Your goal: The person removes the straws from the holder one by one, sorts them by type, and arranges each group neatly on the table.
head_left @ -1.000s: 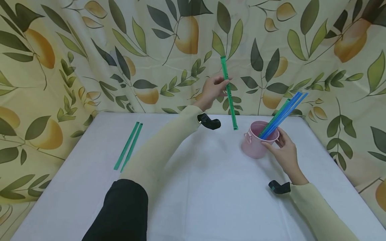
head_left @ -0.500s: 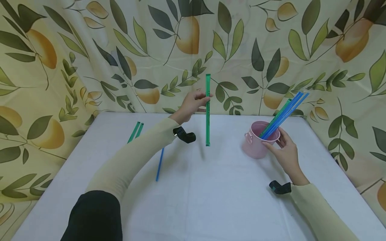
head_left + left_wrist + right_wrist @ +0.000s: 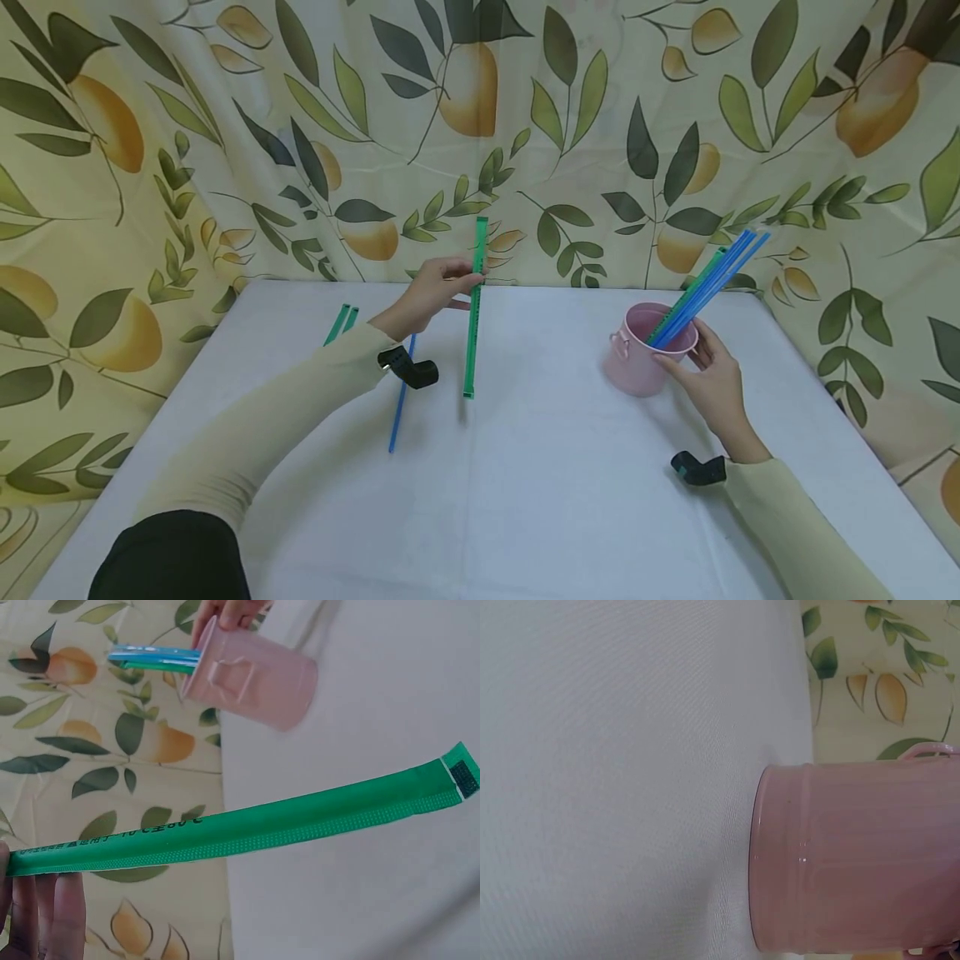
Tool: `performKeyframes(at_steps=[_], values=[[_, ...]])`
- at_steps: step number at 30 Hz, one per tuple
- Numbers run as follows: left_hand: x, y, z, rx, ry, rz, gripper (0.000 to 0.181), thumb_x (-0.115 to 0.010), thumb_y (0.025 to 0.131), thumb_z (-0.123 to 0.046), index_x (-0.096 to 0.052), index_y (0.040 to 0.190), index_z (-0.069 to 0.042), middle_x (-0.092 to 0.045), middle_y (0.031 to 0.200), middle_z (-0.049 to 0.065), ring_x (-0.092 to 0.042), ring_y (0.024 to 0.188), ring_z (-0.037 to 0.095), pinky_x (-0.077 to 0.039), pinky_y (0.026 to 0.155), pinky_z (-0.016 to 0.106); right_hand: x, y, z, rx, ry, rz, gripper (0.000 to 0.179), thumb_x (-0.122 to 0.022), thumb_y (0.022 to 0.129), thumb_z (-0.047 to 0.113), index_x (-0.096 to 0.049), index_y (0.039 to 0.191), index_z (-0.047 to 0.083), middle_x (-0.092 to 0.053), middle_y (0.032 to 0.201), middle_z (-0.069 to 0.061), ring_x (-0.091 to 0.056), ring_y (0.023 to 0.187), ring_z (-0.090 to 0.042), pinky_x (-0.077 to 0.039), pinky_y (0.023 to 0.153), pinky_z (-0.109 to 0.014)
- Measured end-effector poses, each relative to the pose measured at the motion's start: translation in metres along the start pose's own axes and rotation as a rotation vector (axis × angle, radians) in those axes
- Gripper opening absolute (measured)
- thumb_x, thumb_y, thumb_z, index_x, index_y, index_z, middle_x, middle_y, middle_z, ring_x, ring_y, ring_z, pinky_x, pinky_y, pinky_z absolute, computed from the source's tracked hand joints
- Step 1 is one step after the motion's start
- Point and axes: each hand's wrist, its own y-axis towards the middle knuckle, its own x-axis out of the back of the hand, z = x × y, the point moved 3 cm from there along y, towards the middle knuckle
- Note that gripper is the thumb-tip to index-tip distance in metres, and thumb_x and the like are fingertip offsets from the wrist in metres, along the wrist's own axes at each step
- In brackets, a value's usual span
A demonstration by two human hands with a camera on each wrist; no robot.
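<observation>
L hand [image 3: 435,292] has a green packet [image 3: 472,342] pinched btwn thumb & fingers, a bit above its middle, nearly upright, mid-scene, well left of the pink pail [image 3: 632,373]. R hand [image 3: 708,383] is curled on the pail's right side; blue & green sticks [image 3: 701,292] lean out of it. More green packets [image 3: 336,325] lie far left on the worktop [image 3: 555,500], w/ a blue stick [image 3: 397,417] nearby. Held packet's prob. v. light, bendy, slightly slick; best gripped mid-length, not by its flat ends.
</observation>
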Motion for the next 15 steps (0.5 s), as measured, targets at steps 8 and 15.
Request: performKeyframes(at_steps=[8,15], values=[[0.037,-0.025,0.01,0.079,0.06,-0.049,0.032,-0.055,0.096,-0.016,-0.056,0.124,-0.001,-0.059,0.118,0.015,-0.057,0.092,0.011,-0.056,0.085,0.034,-0.001,-0.001,0.001,-0.01,-0.002,0.005,0.078,-0.068,0.087,0.027,-0.023,0.149,0.011,-0.032,0.151,-0.016,-0.035,0.135,-0.037,-0.035,0.105,-0.034],[0.068,-0.045,0.018,0.107,0.08,-0.107,0.034,-0.055,0.095,-0.015,-0.052,0.125,0.002,-0.059,0.1,0.0,-0.058,0.087,0.007,-0.056,0.086,0.037,0.0,-0.001,0.001,-0.019,-0.004,0.013,0.078,-0.067,0.087,0.028,-0.023,0.15,0.013,-0.031,0.152,-0.016,-0.035,0.136,-0.037,-0.035,0.105,-0.035]])
